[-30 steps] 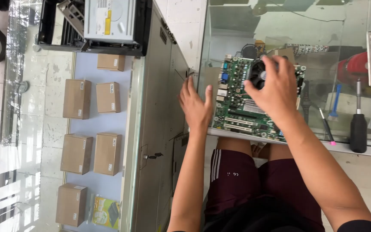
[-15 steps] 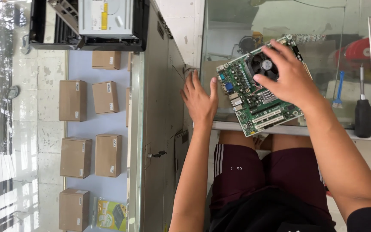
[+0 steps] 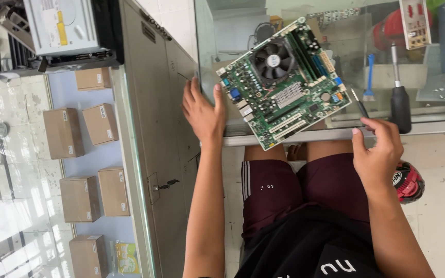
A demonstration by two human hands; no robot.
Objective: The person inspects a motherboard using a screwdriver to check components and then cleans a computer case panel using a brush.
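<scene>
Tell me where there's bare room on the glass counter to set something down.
On the glass counter, the bare patch lies left of the green circuit board, above the left hand. Right of the board it is crowded: a thin screwdriver, a blue brush, a black-handled screwdriver and a metal plate, with the right hand at the counter's edge.
</scene>
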